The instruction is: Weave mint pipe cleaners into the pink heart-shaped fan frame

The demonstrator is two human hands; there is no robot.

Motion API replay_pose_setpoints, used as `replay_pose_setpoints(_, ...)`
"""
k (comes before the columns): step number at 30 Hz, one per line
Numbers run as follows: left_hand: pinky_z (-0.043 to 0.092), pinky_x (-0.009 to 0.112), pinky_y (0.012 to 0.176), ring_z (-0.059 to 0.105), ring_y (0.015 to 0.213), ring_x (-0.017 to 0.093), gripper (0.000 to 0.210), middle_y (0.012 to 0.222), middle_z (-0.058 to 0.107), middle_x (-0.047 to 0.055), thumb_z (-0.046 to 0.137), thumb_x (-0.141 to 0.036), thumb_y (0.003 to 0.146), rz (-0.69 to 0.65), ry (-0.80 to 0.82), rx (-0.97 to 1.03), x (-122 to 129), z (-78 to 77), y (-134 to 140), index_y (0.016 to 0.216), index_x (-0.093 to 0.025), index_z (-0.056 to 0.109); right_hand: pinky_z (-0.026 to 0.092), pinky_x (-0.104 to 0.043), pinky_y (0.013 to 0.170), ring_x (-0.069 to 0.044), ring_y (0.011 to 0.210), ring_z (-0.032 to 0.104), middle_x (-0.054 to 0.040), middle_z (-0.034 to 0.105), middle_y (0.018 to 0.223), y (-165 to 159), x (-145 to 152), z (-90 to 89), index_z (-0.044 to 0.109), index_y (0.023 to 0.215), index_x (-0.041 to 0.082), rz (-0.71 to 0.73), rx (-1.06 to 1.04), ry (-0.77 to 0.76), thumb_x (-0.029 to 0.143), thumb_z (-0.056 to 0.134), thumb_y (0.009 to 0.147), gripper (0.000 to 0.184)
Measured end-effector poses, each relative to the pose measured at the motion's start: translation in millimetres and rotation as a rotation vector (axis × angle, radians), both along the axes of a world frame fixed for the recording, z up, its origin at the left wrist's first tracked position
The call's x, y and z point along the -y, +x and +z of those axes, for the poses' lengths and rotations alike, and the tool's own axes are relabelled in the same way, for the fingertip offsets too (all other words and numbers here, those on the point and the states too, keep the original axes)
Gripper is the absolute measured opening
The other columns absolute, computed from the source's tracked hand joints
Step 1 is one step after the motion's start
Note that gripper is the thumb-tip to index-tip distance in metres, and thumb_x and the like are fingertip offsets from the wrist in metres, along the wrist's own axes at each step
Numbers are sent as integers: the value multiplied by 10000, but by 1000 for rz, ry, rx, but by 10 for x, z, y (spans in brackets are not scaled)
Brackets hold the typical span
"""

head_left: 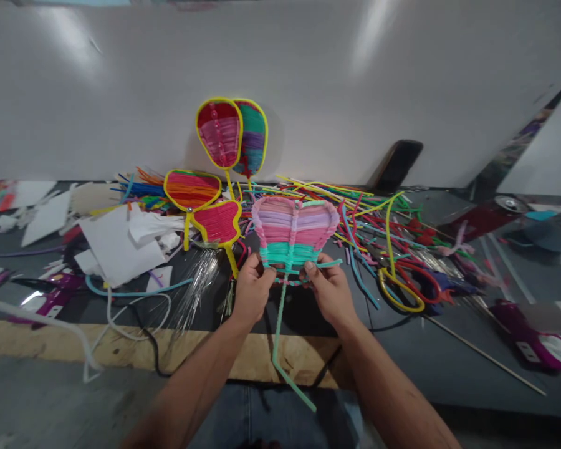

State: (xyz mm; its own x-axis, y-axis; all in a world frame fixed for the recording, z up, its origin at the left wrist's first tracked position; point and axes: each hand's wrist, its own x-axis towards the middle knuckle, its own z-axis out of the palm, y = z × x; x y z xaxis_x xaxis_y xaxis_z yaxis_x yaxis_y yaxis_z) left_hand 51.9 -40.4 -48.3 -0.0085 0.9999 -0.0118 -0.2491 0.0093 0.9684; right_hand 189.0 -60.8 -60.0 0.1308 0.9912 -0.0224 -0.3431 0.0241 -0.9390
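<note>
Between my hands is a heart-topped fan shape wound from pipe cleaners (292, 234), with pink, lilac and turquoise bands. My left hand (255, 284) pinches its lower left edge, thumb on the front. My right hand (327, 287) grips the lower right edge, close to a turquoise pipe cleaner end (330, 264) that sticks out sideways. A pale green pipe cleaner (278, 330) hangs from the bottom middle and bends toward the right. The fingers behind the fan are hidden.
Yellow-edged pipe-cleaner fans (219, 134) stand behind, against the white wall. Loose pipe cleaners (355, 212) cover the table's back. White paper scraps (121, 243) and silver tinsel (199, 287) lie left. Right are a phone (398, 163), a can (486, 215), a wooden stick (486, 355) and a purple device (535, 337).
</note>
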Motion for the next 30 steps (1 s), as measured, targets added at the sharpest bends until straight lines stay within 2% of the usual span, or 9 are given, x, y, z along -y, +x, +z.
replay_pose_setpoints(4, 473, 277, 766, 607, 763, 146, 209, 808, 667, -8, 593, -199, 729, -28, 11, -1, -4, 3, -9, 937, -194, 615, 437, -207, 506, -102, 583, 537, 43, 544, 640, 1, -6, -43, 583, 798, 219, -19, -77, -1, 403, 666, 766, 204)
replay_pose_setpoints(9, 483, 286, 772, 624, 789, 155, 269, 836, 679, -6, 621, -220, 711, -73, -38, 97, -5, 24, -12, 980, -206, 610, 466, -207, 500, -92, 553, 532, 39, 555, 657, 8, -23, -63, 606, 805, 222, -100, -158, -18, 414, 668, 751, 209)
replay_pose_setpoints(13, 517, 294, 693, 644, 749, 161, 305, 836, 682, -6, 641, -217, 682, -98, -132, 201, -7, 70, -7, 979, -205, 576, 501, -220, 556, -104, 629, 589, 18, 619, 777, 24, -19, 41, 617, 944, 243, -88, -224, 0, 335, 704, 713, 263)
replay_pose_setpoints(16, 527, 289, 655, 647, 706, 154, 336, 803, 674, -11, 669, -214, 646, -79, -169, 224, -9, 112, 2, 962, -199, 553, 510, -214, 586, -100, 661, 602, 25, 622, 783, 44, -18, 81, 617, 908, 246, -106, -262, 10, 300, 701, 717, 216)
replay_pose_setpoints(21, 536, 298, 652, 649, 698, 154, 346, 785, 660, -25, 679, -228, 625, -53, -175, 225, -8, 130, 22, 937, -209, 531, 508, -212, 609, -89, 655, 583, 29, 629, 775, 70, -26, 38, 633, 867, 229, -32, -196, -19, 329, 679, 749, 161)
replay_pose_setpoints(26, 536, 305, 701, 652, 792, 162, 364, 884, 669, -13, 669, -236, 661, -56, -97, 205, -7, 101, 29, 997, -227, 529, 519, -236, 626, -112, 700, 617, 20, 666, 843, 69, -50, 29, 620, 868, 242, 37, -219, -66, 308, 748, 671, 244)
replay_pose_setpoints(30, 537, 315, 700, 653, 753, 157, 338, 878, 673, -8, 659, -229, 684, -108, -121, 167, 2, 86, 20, 999, -220, 535, 520, -255, 659, -115, 691, 630, 30, 678, 802, 76, -66, -1, 599, 918, 253, -58, -233, -28, 245, 779, 626, 343)
